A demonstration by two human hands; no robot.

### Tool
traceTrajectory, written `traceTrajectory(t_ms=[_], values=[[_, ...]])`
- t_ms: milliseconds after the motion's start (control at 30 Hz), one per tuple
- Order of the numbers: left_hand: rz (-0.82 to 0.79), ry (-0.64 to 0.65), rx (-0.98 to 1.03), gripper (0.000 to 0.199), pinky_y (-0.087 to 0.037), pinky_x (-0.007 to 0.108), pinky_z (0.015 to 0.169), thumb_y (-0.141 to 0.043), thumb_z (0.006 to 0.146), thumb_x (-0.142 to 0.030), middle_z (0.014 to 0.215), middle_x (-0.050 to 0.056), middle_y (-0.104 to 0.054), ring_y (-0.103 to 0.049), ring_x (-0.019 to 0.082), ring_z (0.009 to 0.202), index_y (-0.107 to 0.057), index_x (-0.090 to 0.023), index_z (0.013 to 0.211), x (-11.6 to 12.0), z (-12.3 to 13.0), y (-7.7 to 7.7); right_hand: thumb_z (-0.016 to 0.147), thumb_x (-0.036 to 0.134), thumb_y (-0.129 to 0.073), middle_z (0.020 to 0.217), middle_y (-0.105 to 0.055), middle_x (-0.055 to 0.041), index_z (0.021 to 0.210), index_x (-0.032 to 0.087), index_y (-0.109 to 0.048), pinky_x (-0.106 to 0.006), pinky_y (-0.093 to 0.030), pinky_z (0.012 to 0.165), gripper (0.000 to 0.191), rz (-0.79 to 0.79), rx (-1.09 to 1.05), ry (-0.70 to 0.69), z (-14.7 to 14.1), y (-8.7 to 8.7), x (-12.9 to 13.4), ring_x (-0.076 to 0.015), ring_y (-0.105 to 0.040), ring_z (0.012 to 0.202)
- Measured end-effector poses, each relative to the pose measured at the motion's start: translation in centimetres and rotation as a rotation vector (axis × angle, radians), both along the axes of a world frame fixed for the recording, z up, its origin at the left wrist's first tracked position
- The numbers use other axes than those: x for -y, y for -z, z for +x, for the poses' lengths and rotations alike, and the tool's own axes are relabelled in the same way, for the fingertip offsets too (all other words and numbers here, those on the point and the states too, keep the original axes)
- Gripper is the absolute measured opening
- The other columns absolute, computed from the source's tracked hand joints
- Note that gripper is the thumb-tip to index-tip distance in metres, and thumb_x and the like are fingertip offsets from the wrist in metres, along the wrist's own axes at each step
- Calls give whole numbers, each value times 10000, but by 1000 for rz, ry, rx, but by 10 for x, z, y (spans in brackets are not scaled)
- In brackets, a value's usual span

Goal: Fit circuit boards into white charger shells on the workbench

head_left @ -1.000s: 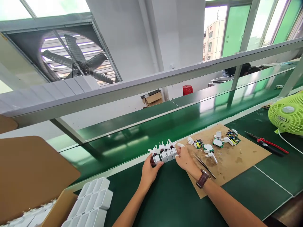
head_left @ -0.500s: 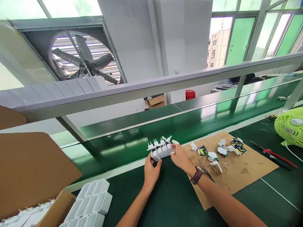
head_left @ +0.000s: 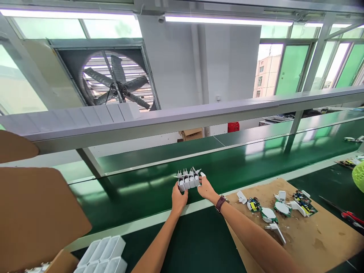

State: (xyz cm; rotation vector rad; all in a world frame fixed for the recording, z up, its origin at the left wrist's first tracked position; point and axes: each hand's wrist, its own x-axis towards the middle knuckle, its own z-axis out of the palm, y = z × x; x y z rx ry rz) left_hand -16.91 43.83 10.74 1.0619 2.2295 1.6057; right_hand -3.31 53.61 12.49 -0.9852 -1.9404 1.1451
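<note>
Several white plug housings (head_left: 189, 183) stand side by side in a row, with pronged plug parts sticking up out of their tops. They are above the green conveyor belt, near its front edge. My left hand (head_left: 179, 199) grips the row at its left end and lower front, fingers closed. At the right end, my right hand (head_left: 208, 189) holds the row with closed fingers; a watch is on that wrist. A small white piece shows at the right fingertips. Whether the housings touch the belt I cannot tell.
Circuit boards (head_left: 269, 215) and white plug parts lie on brown cardboard (head_left: 307, 237) at the right, with red-handled pliers (head_left: 351, 218) beyond. White housings (head_left: 102, 252) and an open carton (head_left: 40, 216) stand at the lower left. A shelf rail (head_left: 170, 125) crosses behind the belt.
Both hands have moved forward with the row of housings, from over the near table to over the belt. The view has tilted up, showing ceiling lights.
</note>
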Motion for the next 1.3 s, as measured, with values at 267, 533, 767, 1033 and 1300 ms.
traceTrajectory(t_ms=[267,533,767,1033,1300], values=[[-32,-65,-29,815,-339,530,1220,-635,783,-173,1555,260,-429,-405,379,1494,-298,-121,1523,-2,-10,10,681,21,-568,1258,-685,-155,1293,142,-554,-395,-512,1075,624,-41,-6,-63,-8,23,2,-259,-645,1256],[103,-146,-102,745,-266,580,1247,-544,776,-111,1519,248,-386,-307,378,1517,-318,-123,1486,18,16,-6,773,97,-573,1258,-655,-139,1295,166,-587,-408,-586,968,527,114,-67,-51,9,5,60,-258,-670,1150],[136,-67,-164,727,-312,578,1230,-615,786,-156,1519,232,-398,-362,380,1487,-378,-124,1473,83,59,-26,800,132,-531,1270,-628,-126,1294,182,-578,-401,-606,916,499,172,-105,-148,31,-10,87,-227,-674,1131],[165,-78,-385,520,-392,496,1207,-615,918,-370,1489,124,-510,-494,282,1414,-518,-243,1413,243,46,-101,854,235,-564,1232,-664,-118,1312,194,-579,-382,-621,806,460,154,-45,-263,75,-28,106,-202,-718,921],[-280,-91,-518,388,-514,611,1050,-719,750,-667,1332,90,-679,-599,385,1278,-741,-301,876,387,-10,-102,882,285,-565,1193,-698,-128,1339,174,-572,-361,-584,741,470,121,70,-239,105,-44,108,-213,-713,891]])
